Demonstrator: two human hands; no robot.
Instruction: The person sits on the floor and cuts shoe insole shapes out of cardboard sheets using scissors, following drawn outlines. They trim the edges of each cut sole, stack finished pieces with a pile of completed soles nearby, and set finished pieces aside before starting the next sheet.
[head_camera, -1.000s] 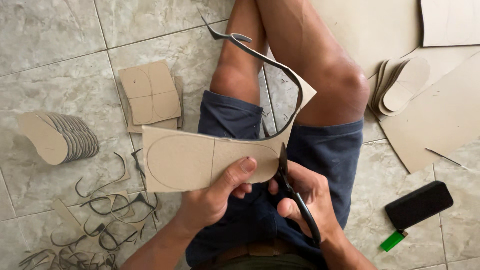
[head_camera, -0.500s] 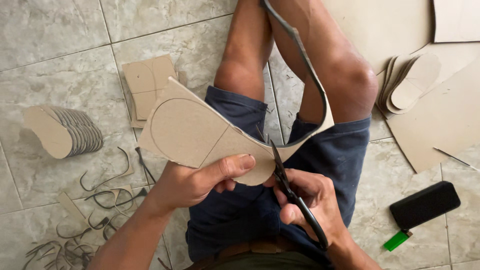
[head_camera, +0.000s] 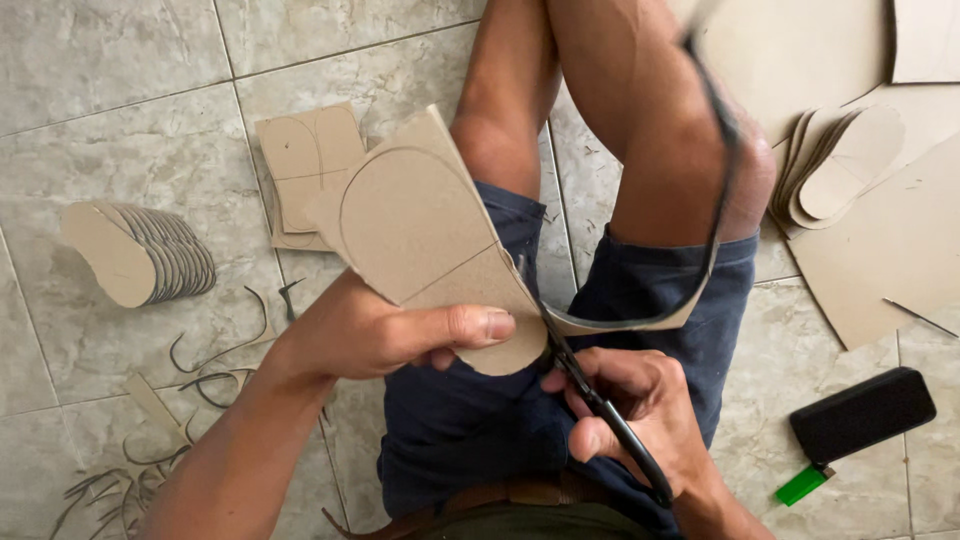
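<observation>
**Cutting a sole shape out of card**

I saw the left hand (head_camera: 400, 335) gripping a brown cardboard piece (head_camera: 425, 230), thumb on top, held tilted above the lap. One sole shape was drawn on it in a dark line. The right hand (head_camera: 640, 420) was clenched around the handles of one pair of black scissors (head_camera: 590, 395). The blades met the edge of the card near the heel end. A long thin strip of offcut (head_camera: 715, 200) curled up from the cut and over the right knee.

On the tiled floor (head_camera: 120, 100), to the left, lay one fanned stack of cut soles (head_camera: 135, 255); I could not count them. Near it lay a few flat card pieces with drawn outlines (head_camera: 305, 170). Thin curly scraps (head_camera: 190, 370) were spread at the lower left. At the upper right sat a second stack of soles (head_camera: 840, 170) beside big card sheets (head_camera: 880, 260). At the lower right lay one black oblong case (head_camera: 862, 413), and just beside it one small green lighter (head_camera: 800, 485).
</observation>
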